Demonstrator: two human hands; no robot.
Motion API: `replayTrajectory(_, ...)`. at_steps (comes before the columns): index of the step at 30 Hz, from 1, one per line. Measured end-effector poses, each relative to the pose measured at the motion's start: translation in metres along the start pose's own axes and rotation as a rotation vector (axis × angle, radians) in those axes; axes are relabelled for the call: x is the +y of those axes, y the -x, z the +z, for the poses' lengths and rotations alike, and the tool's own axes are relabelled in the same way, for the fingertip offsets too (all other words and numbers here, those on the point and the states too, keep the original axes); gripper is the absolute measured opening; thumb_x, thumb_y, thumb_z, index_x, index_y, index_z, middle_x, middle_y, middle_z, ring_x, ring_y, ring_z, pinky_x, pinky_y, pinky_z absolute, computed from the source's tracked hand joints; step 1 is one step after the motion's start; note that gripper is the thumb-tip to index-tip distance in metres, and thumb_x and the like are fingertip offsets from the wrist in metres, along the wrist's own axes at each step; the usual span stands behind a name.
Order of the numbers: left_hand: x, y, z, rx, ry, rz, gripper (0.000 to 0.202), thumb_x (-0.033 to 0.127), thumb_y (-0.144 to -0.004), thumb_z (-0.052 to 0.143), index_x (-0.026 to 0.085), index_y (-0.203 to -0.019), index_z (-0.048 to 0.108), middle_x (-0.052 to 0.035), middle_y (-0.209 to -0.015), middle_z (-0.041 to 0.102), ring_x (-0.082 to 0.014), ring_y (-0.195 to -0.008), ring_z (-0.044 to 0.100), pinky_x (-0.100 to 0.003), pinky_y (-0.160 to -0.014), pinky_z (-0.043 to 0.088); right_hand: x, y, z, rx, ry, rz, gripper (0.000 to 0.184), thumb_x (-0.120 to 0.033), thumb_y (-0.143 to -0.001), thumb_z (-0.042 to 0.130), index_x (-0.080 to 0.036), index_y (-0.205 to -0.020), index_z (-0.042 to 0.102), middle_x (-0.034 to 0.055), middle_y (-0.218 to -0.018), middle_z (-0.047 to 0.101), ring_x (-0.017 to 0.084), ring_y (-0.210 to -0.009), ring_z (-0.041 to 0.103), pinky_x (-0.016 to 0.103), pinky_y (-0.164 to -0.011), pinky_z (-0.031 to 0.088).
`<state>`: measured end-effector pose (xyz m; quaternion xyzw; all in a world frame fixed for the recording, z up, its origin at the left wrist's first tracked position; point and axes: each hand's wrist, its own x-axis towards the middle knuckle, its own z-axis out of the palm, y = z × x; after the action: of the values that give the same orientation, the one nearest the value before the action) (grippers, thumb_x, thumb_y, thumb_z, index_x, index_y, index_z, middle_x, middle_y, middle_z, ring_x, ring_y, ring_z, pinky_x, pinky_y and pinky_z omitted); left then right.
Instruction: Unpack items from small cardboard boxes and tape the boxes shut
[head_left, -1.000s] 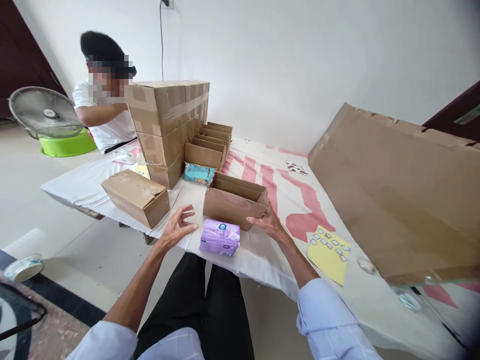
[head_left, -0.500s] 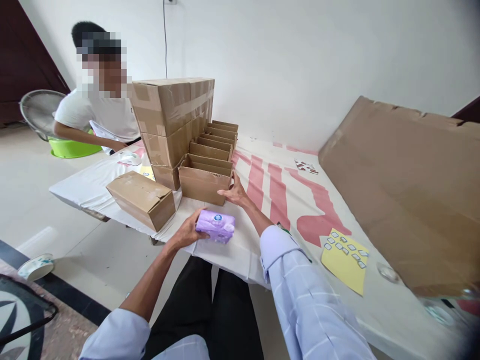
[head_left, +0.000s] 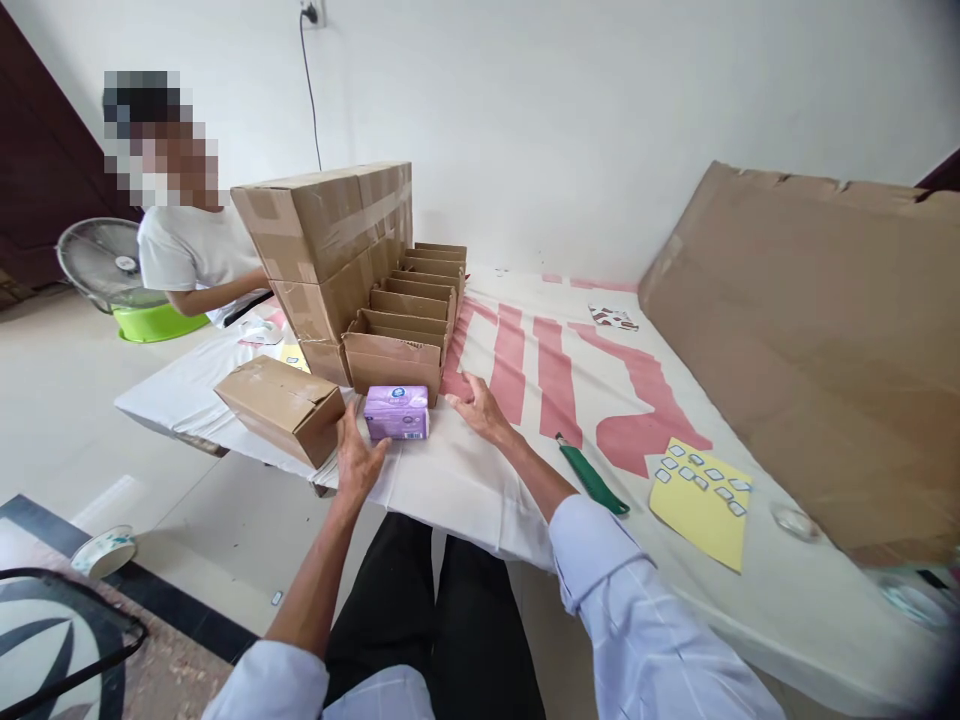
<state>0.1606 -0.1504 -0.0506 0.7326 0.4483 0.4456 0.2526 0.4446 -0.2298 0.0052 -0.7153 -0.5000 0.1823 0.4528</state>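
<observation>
A purple tissue pack (head_left: 397, 413) rests on the table just in front of the nearest open cardboard box (head_left: 394, 364). My left hand (head_left: 360, 452) is at the pack's left side, open, its thumb by the pack's lower edge; I cannot tell if it touches. To the left of that hand lies a closed cardboard box (head_left: 277, 400), very near the fingers. My right hand (head_left: 480, 411) is open and holds nothing, its fingers spread to the right of the pack and the open box.
More open boxes (head_left: 416, 285) run back in a row beside a stack of taped cartons (head_left: 330, 230). A green-handled cutter (head_left: 592, 478) and a yellow sticker sheet (head_left: 705, 503) lie rightward, before a large cardboard panel (head_left: 817, 370). Another person (head_left: 199, 255) sits at far left.
The tissue pack has gone from my left hand to the table by the box, and that hand has let go. My right hand has come off the open box. The view has shifted slightly.
</observation>
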Motion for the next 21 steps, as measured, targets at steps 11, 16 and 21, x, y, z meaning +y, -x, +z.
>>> replayTrajectory(11, 0.027, -0.02, 0.028, -0.049, -0.174, -0.028, 0.035, 0.037, -0.086, 0.079, 0.025, -0.109, 0.055, -0.0104, -0.11, 0.068, -0.0342, -0.11, 0.069, -0.05, -0.101, 0.057, -0.012, 0.039, 0.072, -0.224, -0.281, -0.075, 0.057, -0.039, -0.101, 0.069, -0.022, -0.155, 0.065, 0.0128, -0.159, 0.065, 0.029, -0.134, 0.071, 0.048, -0.121, 0.055)
replayTrajectory(16, 0.023, -0.038, 0.033, -0.05, -0.2, -0.066, 0.035, 0.042, -0.085, 0.078, 0.026, -0.101, 0.051, -0.0083, -0.103, 0.068, -0.0336, -0.104, 0.07, -0.048, -0.098, 0.055, -0.004, 0.038, 0.072, -0.229, -0.246, -0.19, 0.055, -0.035, -0.099, 0.07, -0.024, -0.153, 0.067, 0.012, -0.16, 0.065, 0.03, -0.143, 0.066, 0.049, -0.127, 0.049)
replayTrajectory(21, 0.022, -0.043, 0.037, -0.078, -0.222, -0.106, 0.036, 0.046, -0.083, 0.078, 0.027, -0.098, 0.051, -0.0046, -0.092, 0.068, -0.032, -0.095, 0.071, -0.045, -0.091, 0.055, 0.001, 0.048, 0.065, -0.185, -0.092, -0.236, 0.049, -0.031, -0.1, 0.071, -0.023, -0.148, 0.07, 0.0142, -0.156, 0.067, 0.03, -0.146, 0.063, 0.048, -0.126, 0.049)
